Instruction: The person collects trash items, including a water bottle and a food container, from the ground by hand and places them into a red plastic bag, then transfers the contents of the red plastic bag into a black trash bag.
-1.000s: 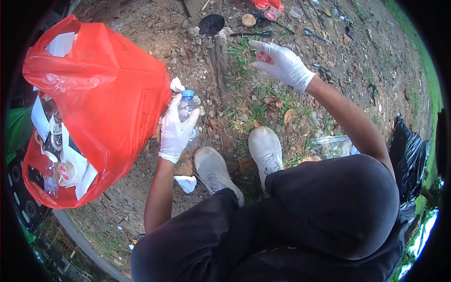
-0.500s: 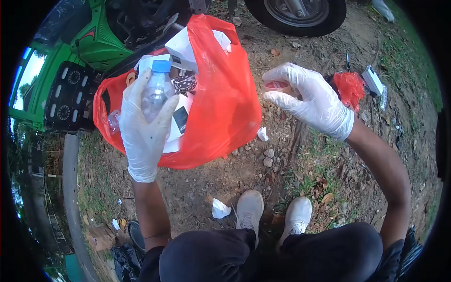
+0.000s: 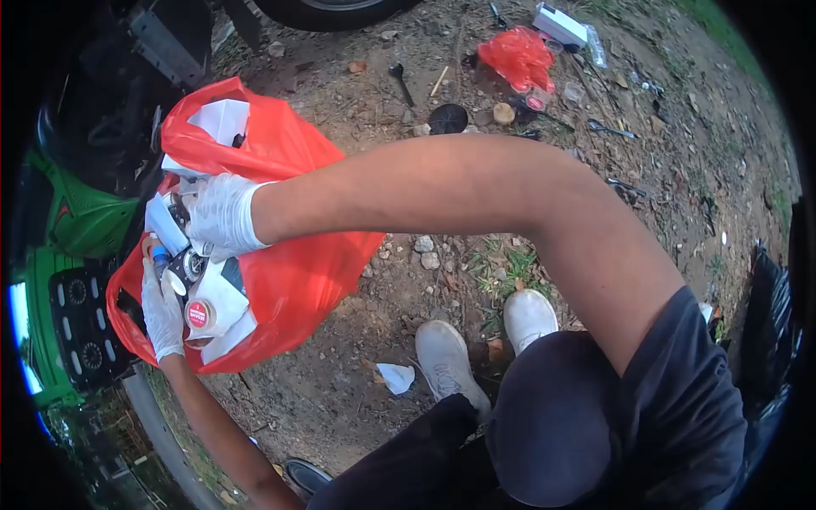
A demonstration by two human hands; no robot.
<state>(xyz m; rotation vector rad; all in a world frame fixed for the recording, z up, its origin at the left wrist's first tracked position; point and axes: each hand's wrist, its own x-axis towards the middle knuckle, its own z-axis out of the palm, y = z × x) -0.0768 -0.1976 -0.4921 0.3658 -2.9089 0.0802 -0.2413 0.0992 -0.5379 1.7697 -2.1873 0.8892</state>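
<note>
My left hand (image 3: 163, 316), in a white glove, reaches into the red plastic bag (image 3: 297, 297) at its near left side. Its fingers lie along a clear plastic bottle, of which mainly the blue cap (image 3: 160, 252) shows. My right hand (image 3: 223, 214), also gloved, is down in the bag among white boxes; its fingers are mostly hidden. Between and below the hands are a round black-and-white item (image 3: 195, 265), a pale round lid (image 3: 174, 282) and a small tub with a red label (image 3: 197, 314). A white box (image 3: 221, 121) stands at the bag's far side.
A green vehicle (image 3: 85, 208) stands left of the bag, a tyre (image 3: 331, 13) beyond it. On the dirt lie a crumpled red bag (image 3: 518, 58), a white box (image 3: 561, 25), a black spoon (image 3: 401, 83) and crumpled paper (image 3: 396, 377). Black plastic (image 3: 765, 314) is at right.
My right hand has moved left across my body into the bag. My left hand has gone lower into the bag with the bottle. The view has shifted right, showing more litter on the ground.
</note>
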